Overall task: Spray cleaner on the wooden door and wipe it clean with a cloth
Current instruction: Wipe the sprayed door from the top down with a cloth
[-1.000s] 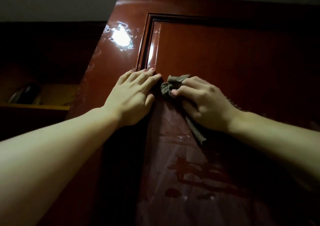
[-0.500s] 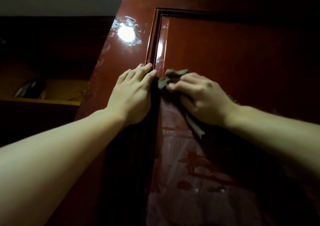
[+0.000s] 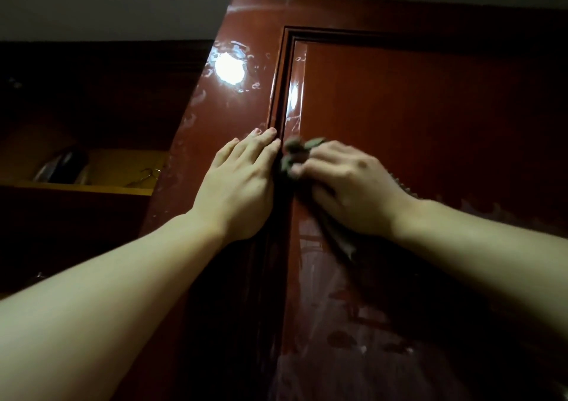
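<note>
A glossy red-brown wooden door point(image 3: 415, 102) fills the right and middle of the head view, with a recessed panel and a raised moulding. My left hand point(image 3: 239, 182) lies flat with straight fingers on the door's left stile, beside the moulding. My right hand point(image 3: 347, 185) grips a dark grey-green cloth point(image 3: 295, 154) and presses it against the panel's left edge, just right of my left hand. Part of the cloth hangs below my right palm. Wet smears show on the panel below the hands. No spray bottle is in view.
A lamp's reflection point(image 3: 229, 68) glares on the upper stile, with droplets round it. To the left is a dim wooden shelf point(image 3: 86, 187) with a dark object and a wire hanger. The pale ceiling point(image 3: 107, 4) runs above the door.
Both hands stay side by side at the panel's left edge. The right hand with the cloth has shifted slightly along the moulding and is blurred with motion.
</note>
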Motion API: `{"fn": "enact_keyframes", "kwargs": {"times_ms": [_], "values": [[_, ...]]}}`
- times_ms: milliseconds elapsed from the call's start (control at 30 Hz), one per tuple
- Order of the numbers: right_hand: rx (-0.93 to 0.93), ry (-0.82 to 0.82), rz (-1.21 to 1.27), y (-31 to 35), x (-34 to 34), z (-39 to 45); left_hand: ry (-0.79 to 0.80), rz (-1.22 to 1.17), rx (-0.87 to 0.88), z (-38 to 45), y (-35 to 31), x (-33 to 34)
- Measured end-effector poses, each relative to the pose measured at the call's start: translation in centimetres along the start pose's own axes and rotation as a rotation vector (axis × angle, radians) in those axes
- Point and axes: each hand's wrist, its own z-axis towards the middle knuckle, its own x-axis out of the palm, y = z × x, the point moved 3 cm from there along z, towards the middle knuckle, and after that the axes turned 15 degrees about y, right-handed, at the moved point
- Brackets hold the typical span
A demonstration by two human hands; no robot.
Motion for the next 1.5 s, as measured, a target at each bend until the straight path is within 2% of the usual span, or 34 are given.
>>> {"fn": "enact_keyframes", "kwargs": {"times_ms": [67,133,267,367,567,600,700,800,867,967,1000,1067,1167,1233,1300,1433,1500], "values": [[0.183,-0.057,0.069,-1.2,-0.3,0.8,-0.01,0.004,0.0,0.0,0.0,0.2],[0.219,-0.088,0.076,-0.4,0.1,0.5,-0.028,0.009,-0.002,0.0,0.1,0.3],[-0.081,-0.012,0.043,3.9,1.2,-2.8,-0.013,-0.01,0.004,0.1,0.1,0.3],[-0.131,0.042,-0.003,3.3,0.8,-3.8,-0.037,0.003,-0.009,0.1,-0.1,0.1],[0.277,-0.015,0.087,-1.5,-0.1,-3.5,-0.077,0.12,0.057,0.1,-1.5,-0.5],[0.265,-0.019,0.075,-0.8,0.0,-3.9,-0.07,0.154,0.085,0.2,-1.9,-0.7],[0.071,-0.032,0.021,2.2,0.7,-6.2,-0.016,0.241,0.145,0.5,-3.0,-1.0],[-0.024,-0.032,-0.021,2.0,0.3,-7.3,0.026,0.26,0.125,0.8,-3.4,-1.2],[0.075,-0.035,-0.009,0.1,0.0,-6.8,0.022,0.222,0.081,0.9,-3.8,-1.4],[0.356,-0.063,0.073,-2.2,-0.5,-5.8,-0.011,0.148,0.018,1.2,-4.9,-1.3],[0.399,-0.077,0.082,-2.1,-0.4,-5.8,-0.032,0.125,0.015,1.3,-5.3,-1.2],[0.368,-0.095,0.063,-0.7,-0.1,-6.4,-0.065,0.106,0.044,1.5,-6.1,-0.9],[0.202,-0.072,0.027,1.4,0.4,-8.6,-0.075,0.106,0.101,1.8,-7.0,-0.3],[0.151,-0.043,-0.001,0.6,0.2,-9.7,-0.062,0.099,0.128,1.8,-7.4,-0.2],[0.202,-0.038,-0.02,-1.5,-0.1,-10.0,-0.05,0.087,0.135,1.8,-7.7,-0.1],[0.436,-0.101,0.042,-4.1,-1.1,-9.9,-0.063,0.065,0.12,1.9,-7.9,0.1],[0.398,-0.105,0.006,-2.7,-0.8,-10.6,-0.071,0.066,0.124,2.0,-7.9,0.0]]}}
